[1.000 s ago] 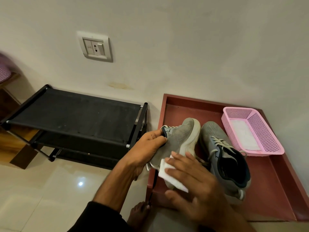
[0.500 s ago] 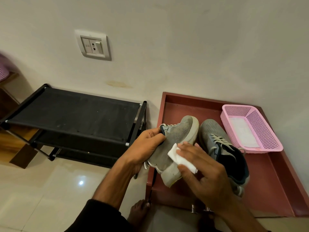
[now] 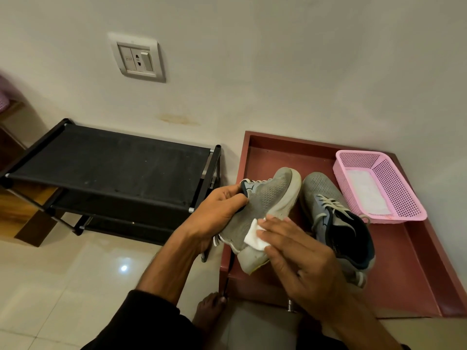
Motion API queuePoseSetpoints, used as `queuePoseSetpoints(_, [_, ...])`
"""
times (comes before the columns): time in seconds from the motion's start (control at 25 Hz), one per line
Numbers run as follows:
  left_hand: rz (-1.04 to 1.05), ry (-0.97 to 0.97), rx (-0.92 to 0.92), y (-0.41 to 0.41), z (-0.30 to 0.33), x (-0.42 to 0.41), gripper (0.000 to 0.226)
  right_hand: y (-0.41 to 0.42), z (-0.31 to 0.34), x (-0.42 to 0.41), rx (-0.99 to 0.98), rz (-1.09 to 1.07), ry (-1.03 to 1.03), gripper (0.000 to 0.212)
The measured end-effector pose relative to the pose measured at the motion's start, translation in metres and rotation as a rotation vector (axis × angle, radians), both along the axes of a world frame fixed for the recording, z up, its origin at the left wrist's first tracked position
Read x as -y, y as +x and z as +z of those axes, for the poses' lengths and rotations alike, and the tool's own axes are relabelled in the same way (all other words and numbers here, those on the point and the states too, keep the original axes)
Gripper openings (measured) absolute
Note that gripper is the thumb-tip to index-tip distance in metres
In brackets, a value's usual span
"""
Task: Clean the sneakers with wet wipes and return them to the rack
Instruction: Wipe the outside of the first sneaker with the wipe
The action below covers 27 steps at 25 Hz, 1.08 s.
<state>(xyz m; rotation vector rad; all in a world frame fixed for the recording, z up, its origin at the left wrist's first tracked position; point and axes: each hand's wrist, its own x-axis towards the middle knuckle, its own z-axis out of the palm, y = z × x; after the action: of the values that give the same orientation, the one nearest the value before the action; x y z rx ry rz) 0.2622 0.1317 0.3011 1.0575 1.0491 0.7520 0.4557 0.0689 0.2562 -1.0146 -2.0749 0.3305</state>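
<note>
My left hand (image 3: 217, 210) grips a grey sneaker (image 3: 267, 198) by its collar, tipped on its side with the white sole facing right. With straight fingers, my right hand (image 3: 298, 251) presses a folded white wet wipe (image 3: 255, 236) against the sneaker's side near the heel. The second grey sneaker (image 3: 336, 218), with pale laces and a dark lining, lies beside it on the red tray (image 3: 417, 274). The black shoe rack (image 3: 111, 168) stands to the left against the wall, its top shelf bare.
A pink perforated basket (image 3: 401, 198) holding white wipes sits at the tray's far right corner. A wall socket (image 3: 137, 58) is above the rack. Glossy tiled floor (image 3: 63, 286) lies below, with my bare foot (image 3: 209, 311) near the tray's front edge.
My right hand has slid the wipe along the held sneaker's side, up from the heel and back a little. The left hand keeps its grip on the collar.
</note>
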Motion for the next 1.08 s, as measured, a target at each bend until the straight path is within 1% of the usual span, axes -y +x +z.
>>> queuePoseSetpoints(0.12, [-0.010, 0.007, -0.027, -0.001, -0.002, 0.000, 0.031, 0.008, -0.001, -0.014, -0.137, -0.154, -0.158, 0.032])
queuePoseSetpoints(0.16, [-0.010, 0.009, -0.026, -0.001, -0.002, 0.000, 0.031, 0.007, -0.001, -0.013, -0.154, -0.169, -0.171, 0.033])
queuePoseSetpoints(0.32, [-0.022, 0.026, -0.029, -0.004, 0.000, 0.000, 0.035, -0.001, -0.001, 0.001, -0.040, 0.030, -0.083, 0.032])
queuePoseSetpoints(0.48, [-0.018, 0.035, -0.063, -0.002, -0.001, 0.000, 0.034, 0.015, -0.003, -0.018, -0.125, -0.114, -0.283, 0.038])
queuePoseSetpoints(0.6, [-0.017, 0.029, -0.071, -0.005, -0.001, -0.001, 0.032, 0.020, -0.004, -0.013, -0.046, -0.071, -0.301, 0.054])
queuePoseSetpoints(0.68, [-0.031, 0.025, -0.068, -0.005, 0.000, -0.001, 0.032, 0.024, 0.000, -0.013, -0.019, -0.062, -0.303, 0.058])
queuePoseSetpoints(0.8, [-0.023, 0.023, -0.066, -0.005, -0.001, -0.001, 0.032, 0.020, 0.006, -0.013, -0.054, -0.085, -0.314, 0.054])
queuePoseSetpoints(0.92, [-0.046, 0.056, -0.090, -0.003, -0.001, -0.001, 0.032, 0.004, 0.011, -0.009, -0.094, -0.225, -0.301, 0.050])
queuePoseSetpoints(1.0, [-0.058, 0.067, -0.099, -0.002, 0.000, 0.000, 0.033, -0.003, 0.018, -0.008, -0.108, -0.225, -0.279, 0.037])
queuePoseSetpoints(1.04, [-0.058, 0.065, -0.097, -0.002, 0.000, 0.000, 0.033, -0.005, 0.023, -0.007, -0.148, -0.196, -0.279, 0.029])
queuePoseSetpoints(1.08, [-0.058, 0.063, -0.093, -0.002, 0.001, 0.000, 0.033, -0.005, 0.027, -0.006, -0.232, -0.162, -0.307, 0.022])
